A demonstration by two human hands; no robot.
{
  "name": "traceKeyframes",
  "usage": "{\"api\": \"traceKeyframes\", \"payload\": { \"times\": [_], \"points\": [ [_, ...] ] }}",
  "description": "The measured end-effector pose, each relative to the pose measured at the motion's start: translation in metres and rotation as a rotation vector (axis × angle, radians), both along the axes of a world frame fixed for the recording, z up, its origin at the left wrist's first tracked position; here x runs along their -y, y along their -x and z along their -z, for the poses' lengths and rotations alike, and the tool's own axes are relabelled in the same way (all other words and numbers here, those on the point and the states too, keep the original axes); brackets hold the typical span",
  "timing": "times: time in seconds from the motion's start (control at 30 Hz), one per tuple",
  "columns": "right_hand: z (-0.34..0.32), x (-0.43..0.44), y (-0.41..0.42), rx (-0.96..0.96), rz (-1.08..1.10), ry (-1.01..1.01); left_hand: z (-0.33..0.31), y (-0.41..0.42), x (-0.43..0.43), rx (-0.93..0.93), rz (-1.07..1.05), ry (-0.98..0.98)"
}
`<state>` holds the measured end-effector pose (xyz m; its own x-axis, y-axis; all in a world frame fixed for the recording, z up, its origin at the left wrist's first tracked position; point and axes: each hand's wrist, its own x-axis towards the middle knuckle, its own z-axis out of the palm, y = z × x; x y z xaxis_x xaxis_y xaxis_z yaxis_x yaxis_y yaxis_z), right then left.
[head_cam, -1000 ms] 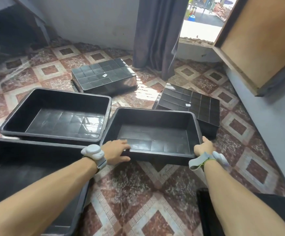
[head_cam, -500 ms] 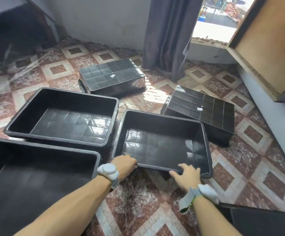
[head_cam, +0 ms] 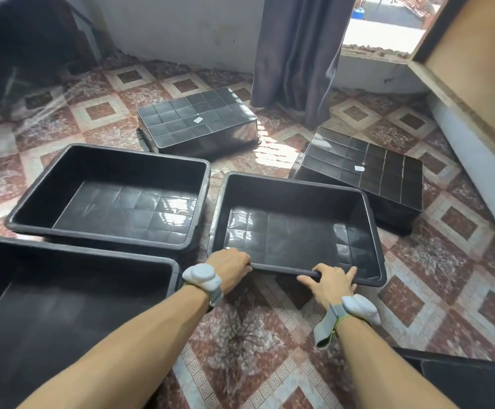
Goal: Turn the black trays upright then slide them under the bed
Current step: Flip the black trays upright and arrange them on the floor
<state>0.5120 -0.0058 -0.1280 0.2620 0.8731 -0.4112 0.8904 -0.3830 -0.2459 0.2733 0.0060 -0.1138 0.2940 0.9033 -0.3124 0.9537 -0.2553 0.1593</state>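
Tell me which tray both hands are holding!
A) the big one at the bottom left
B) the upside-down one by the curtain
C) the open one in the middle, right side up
C: the left hand and the right hand both grip the near rim of the upright tray.

We look down on a floor (head_cam: 270,335) of red-brown marbled tiles with pale diamond borders. Beyond it we see a grey plastered wall (head_cam: 181,25), a dark curtain (head_cam: 296,54) hanging to the floor, and a bright opening (head_cam: 382,28) beside a wooden panel (head_cam: 476,54). A sunlight patch (head_cam: 273,146) lies on the tiles.
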Motion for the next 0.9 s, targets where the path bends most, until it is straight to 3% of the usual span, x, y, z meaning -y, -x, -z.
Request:
{"api": "traceKeyframes", "payload": {
  "times": [0.33, 0.67, 0.8, 0.9],
  "points": [
    [0.005, -0.014, -0.006, -0.022, -0.057, -0.020, 0.002, 0.000, -0.006, 0.041, -0.041, -0.057],
    [-0.002, 0.002, -0.023, -0.180, -0.154, -0.054, -0.002, 0.000, -0.004, 0.000, -0.099, -0.048],
    [-0.023, 0.031, -0.027, -0.195, -0.061, -0.217, -0.010, -0.012, 0.004, 0.073, -0.078, -0.044],
    [-0.037, 0.073, -0.042, -0.098, 0.027, -0.201, -0.023, -0.032, 0.025, 0.127, -0.048, -0.050]
  ]
}}
